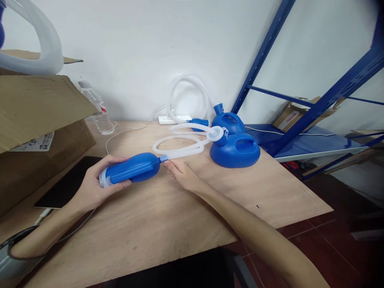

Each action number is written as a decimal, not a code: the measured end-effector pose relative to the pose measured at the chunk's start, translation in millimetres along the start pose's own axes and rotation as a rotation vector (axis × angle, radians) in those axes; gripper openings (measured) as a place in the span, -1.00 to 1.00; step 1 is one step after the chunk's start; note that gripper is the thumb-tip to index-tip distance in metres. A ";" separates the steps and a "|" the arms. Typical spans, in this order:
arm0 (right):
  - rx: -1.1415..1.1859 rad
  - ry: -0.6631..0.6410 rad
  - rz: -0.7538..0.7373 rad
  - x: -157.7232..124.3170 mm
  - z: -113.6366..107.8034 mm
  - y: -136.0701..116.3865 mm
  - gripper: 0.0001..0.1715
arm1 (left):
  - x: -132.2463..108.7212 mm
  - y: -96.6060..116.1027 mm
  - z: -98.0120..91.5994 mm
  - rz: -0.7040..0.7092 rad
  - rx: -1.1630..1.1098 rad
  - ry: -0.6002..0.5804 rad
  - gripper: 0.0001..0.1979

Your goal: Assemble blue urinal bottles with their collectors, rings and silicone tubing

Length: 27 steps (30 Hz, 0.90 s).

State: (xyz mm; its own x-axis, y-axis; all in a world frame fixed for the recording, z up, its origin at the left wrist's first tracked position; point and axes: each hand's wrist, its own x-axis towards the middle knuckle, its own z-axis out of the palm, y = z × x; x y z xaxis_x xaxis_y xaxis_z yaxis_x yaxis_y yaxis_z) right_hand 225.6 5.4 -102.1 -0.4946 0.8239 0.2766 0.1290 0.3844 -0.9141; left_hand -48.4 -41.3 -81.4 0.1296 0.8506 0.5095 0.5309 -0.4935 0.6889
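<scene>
My left hand is wrapped round a blue oval funnel piece with a pale rim, held just above the wooden table. My right hand pinches the blue connector at the funnel's narrow end, where a white corrugated hose joins it. The hose loops back to a blue plastic container with a handle standing on the table. A second blue container with its own hose sits right behind it.
Cardboard boxes stand at the left, with a water bottle behind them. A dark tablet lies under my left wrist. A white power strip is by the wall. A blue metal shelf frame stands at the right.
</scene>
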 end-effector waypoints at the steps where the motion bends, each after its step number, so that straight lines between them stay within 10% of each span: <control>1: 0.011 -0.012 0.005 0.7 -1.3 0.6 -0.50 | 0.3 0.6 0.2 -0.009 -0.013 0.003 -0.57; 27: 0.456 0.097 0.161 10.8 16.4 15.8 -0.46 | 2.0 4.0 3.3 -0.081 0.040 0.022 -0.48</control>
State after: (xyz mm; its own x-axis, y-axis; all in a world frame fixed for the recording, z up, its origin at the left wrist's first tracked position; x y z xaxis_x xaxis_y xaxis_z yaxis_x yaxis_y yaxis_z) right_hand 208.2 13.5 -118.4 -0.4139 0.9014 0.1273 -0.2031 0.0448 -0.9781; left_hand -43.2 -41.0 -79.3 0.0668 0.8832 0.4642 0.5717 -0.4152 0.7076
